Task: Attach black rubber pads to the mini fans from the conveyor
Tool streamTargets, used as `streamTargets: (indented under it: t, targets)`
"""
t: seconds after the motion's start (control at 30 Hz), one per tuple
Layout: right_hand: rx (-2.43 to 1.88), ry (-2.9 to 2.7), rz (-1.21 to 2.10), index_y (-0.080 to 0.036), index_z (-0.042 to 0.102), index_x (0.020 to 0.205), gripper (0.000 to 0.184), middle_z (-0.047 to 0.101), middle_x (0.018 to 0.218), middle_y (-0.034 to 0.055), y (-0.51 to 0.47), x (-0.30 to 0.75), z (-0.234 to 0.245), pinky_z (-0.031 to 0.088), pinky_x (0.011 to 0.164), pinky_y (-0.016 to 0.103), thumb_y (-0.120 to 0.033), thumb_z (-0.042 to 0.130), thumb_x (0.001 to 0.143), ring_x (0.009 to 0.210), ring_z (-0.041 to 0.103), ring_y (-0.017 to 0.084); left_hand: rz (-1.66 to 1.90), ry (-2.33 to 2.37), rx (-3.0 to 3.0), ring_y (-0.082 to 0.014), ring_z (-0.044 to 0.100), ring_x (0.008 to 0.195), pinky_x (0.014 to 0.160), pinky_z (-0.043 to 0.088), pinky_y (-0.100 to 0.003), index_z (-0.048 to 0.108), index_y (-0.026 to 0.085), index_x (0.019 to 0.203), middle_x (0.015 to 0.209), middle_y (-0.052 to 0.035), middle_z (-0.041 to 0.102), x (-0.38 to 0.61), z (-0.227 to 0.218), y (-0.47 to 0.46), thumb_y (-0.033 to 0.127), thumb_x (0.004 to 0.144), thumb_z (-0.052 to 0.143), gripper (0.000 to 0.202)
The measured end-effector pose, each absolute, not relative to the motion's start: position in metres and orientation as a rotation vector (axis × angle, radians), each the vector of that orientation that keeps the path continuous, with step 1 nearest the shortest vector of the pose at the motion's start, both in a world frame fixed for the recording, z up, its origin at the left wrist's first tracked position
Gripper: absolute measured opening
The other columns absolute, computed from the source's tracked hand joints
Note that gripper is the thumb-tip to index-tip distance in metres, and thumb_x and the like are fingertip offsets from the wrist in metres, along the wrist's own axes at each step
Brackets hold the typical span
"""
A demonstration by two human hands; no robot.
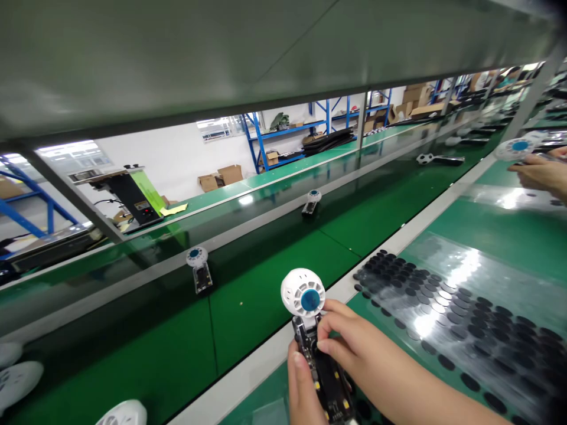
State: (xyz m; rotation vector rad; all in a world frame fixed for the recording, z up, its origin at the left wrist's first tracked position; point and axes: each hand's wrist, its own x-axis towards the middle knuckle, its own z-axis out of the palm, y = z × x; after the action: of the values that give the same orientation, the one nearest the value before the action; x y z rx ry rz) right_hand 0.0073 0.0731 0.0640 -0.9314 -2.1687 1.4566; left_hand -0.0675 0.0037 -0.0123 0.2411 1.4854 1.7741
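The fan [303, 293] is at bottom centre of the frame, above the white belt edge. Its long black body runs up and away, with the white head and blue hub at the top, tilted toward the belt [270, 313]. The right hand [354, 348] pinches the body with its fingers [330, 330]; the left hand [301, 392] seems to grip it from below, though the view there is partly hidden. Black discs [443, 319] lie on a clear sheet to the right. Two more fans [199, 270] stand on the belt, and a co-worker's hand [538, 171] is at upper right.
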Motion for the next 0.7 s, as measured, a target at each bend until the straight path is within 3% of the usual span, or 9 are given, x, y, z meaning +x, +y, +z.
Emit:
streamTargets:
  t: [0.2,0.43,0.7]
  targets:
    - [-0.937,-2.173,1.443,-0.021,0.040,0.065,0.019,0.045,0.098,-0.0011,0.072,0.008,0.063,0.040,0.081,0.026,-0.008,0.042,0.079,0.081,0.050,0.013,1.813,1.483,0.239,-0.0255,0.053,0.106,0.086,0.044,-0.030,0.056,0.017,0.108,0.109,-0.0086,0.062,-0.069,-0.026,0.004,0.054,0.078,0.046,0.049]
    - [-0.973,-2.202,1.383,-0.021,0.039,0.066,0.018,0.046,0.095,-0.0016,0.069,0.007,0.058,0.041,0.070,0.025,-0.010,0.041,0.081,0.081,0.052,0.014,1.794,1.516,0.245,-0.0278,0.054,0.106,0.087,0.044,-0.034,0.058,0.018,0.108,0.108,-0.0086,0.063,-0.070,-0.026,0.002,0.059,0.076,0.048,0.054]
    - [-0.932,-2.177,1.312,-0.022,0.041,0.071,0.015,0.047,0.102,-0.0011,0.068,0.007,0.051,0.041,0.081,0.027,-0.011,0.041,0.081,0.090,0.051,0.014,1.759,1.534,0.177,-0.0261,0.056,0.104,0.085,0.046,-0.032,0.057,0.019,0.112,0.107,-0.0082,0.064,-0.069,-0.028,0.002,0.059,0.076,0.048,0.054]
